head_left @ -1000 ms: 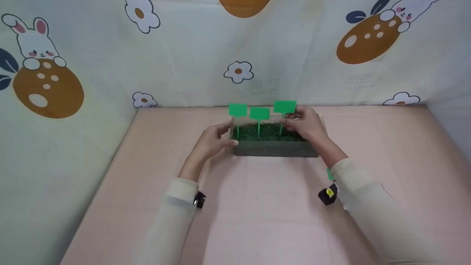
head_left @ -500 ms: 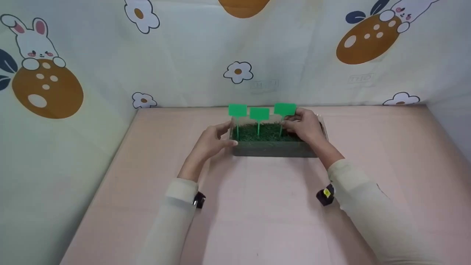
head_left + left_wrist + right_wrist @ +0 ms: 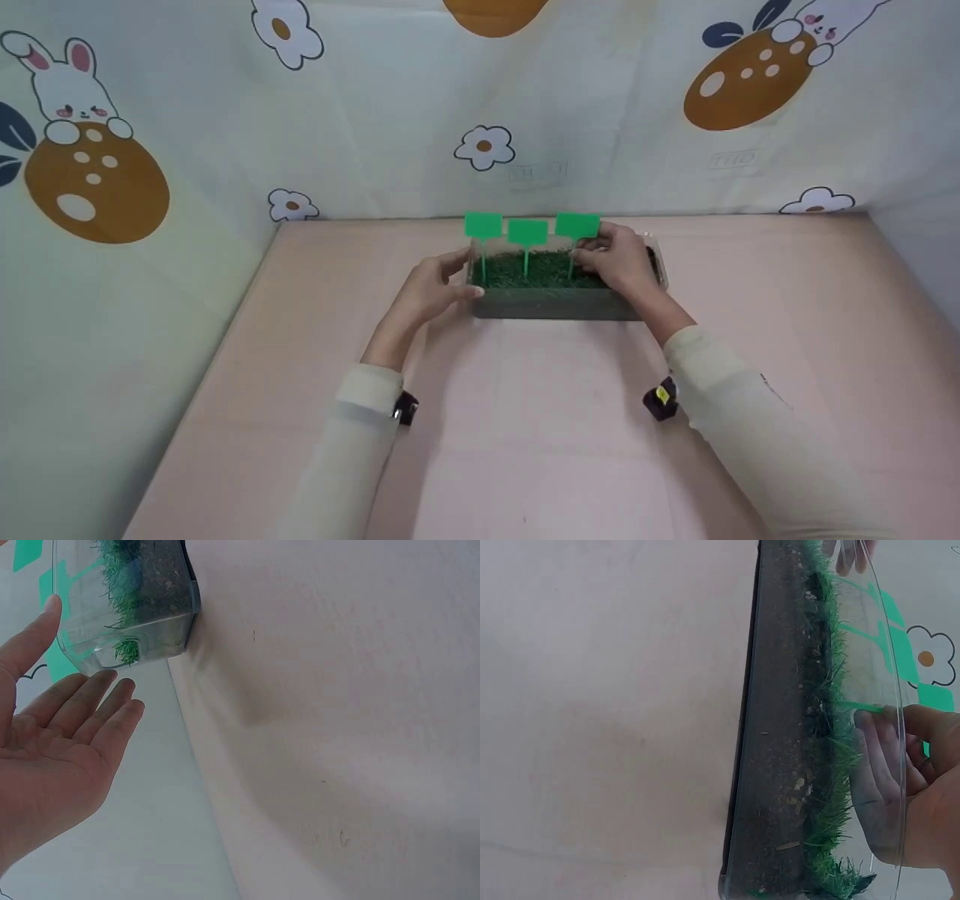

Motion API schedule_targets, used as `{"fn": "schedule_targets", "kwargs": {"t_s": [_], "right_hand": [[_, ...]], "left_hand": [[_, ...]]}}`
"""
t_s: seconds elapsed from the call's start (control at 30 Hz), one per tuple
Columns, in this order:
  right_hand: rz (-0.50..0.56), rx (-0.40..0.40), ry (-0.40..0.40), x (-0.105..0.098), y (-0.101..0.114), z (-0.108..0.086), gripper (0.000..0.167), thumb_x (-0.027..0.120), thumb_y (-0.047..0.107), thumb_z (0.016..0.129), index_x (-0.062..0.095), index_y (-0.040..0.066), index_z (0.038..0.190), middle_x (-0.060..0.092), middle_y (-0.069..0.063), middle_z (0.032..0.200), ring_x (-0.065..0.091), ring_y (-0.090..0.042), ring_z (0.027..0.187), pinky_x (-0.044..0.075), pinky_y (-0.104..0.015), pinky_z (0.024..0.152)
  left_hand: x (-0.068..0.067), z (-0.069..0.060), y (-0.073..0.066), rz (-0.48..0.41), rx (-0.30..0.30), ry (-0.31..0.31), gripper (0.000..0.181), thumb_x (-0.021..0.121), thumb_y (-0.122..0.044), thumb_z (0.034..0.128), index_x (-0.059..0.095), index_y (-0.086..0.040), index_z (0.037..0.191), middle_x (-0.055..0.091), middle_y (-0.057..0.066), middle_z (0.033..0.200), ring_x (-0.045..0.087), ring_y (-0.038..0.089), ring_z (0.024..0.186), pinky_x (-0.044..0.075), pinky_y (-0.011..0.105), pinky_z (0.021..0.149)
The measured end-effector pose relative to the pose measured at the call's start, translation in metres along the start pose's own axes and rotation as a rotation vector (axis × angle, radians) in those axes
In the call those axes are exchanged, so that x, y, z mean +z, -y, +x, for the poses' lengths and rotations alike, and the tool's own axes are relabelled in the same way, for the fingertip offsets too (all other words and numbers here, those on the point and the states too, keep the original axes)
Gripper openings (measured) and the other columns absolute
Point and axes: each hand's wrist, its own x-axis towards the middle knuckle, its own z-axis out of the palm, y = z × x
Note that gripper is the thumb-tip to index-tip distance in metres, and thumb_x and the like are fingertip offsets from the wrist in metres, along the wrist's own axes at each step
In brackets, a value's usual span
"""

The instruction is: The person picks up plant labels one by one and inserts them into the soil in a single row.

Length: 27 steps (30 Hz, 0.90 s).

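A clear plastic box (image 3: pixel 555 304) with dark soil (image 3: pixel 776 727) and green grass (image 3: pixel 540 264) stands on the table. Upright in the grass are three green plant labels: a left label (image 3: pixel 484 225), a middle label (image 3: pixel 527 232) and a right label (image 3: pixel 577 226). My right hand (image 3: pixel 624 262) reaches over the box and pinches the stem of the right label between thumb and fingers. At the box's left end, my left hand (image 3: pixel 431 289) rests with thumb and fingers spread and mostly straight; the left wrist view shows its thumb by the rim.
The box sits near the back of the pale pink table (image 3: pixel 510 435). Behind it hangs a pale cloth (image 3: pixel 390 120) printed with rabbits and flowers. A black wrist camera (image 3: pixel 406 409) is worn on the left wrist, another camera (image 3: pixel 661 399) on the right.
My right hand has moved slightly down and left, lowering the right label a little into the grass. A green piece seen beside the right sleeve is now out of sight. My left hand stays put.
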Motion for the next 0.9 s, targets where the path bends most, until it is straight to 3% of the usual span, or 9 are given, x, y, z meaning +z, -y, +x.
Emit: {"fn": "schedule_targets", "kwargs": {"t_s": [0.27, 0.57, 0.9], "right_hand": [[-0.045, -0.046, 0.002, 0.0012, -0.0032, -0.0021, 0.025, 0.066, 0.011, 0.095, 0.066, 0.001, 0.118, 0.072, -0.016, 0.106, 0.07, -0.022, 0.092, 0.054, -0.026, 0.075], [-0.024, -0.074, -0.02, 0.0019, -0.0049, -0.002, 0.026, 0.068, 0.012, 0.093, 0.068, -0.001, 0.116, 0.073, -0.015, 0.103, 0.066, -0.006, 0.081, 0.052, -0.019, 0.071], [-0.067, -0.031, 0.002, 0.0035, -0.0036, -0.001, 0.02, 0.068, 0.009, 0.093, 0.068, 0.001, 0.111, 0.073, -0.017, 0.103, 0.066, -0.011, 0.076, 0.052, -0.022, 0.069]], "left_hand": [[-0.0009, -0.0003, 0.0009, -0.009, 0.017, 0.004, 0.07, 0.072, -0.018, 0.0915, 0.04, -0.018, 0.153, 0.042, 0.005, 0.158, 0.038, 0.031, 0.147, 0.037, 0.043, 0.12], [-0.0004, -0.0005, 0.0008, -0.007, 0.034, 0.005, 0.071, 0.073, -0.017, 0.091, 0.04, -0.018, 0.154, 0.042, 0.005, 0.158, 0.038, 0.03, 0.147, 0.038, 0.043, 0.12], [-0.0004, 0.0004, 0.0022, -0.001, 0.036, -0.001, 0.069, 0.072, -0.017, 0.0911, 0.041, -0.017, 0.153, 0.043, 0.006, 0.157, 0.039, 0.029, 0.147, 0.035, 0.043, 0.121]]}}
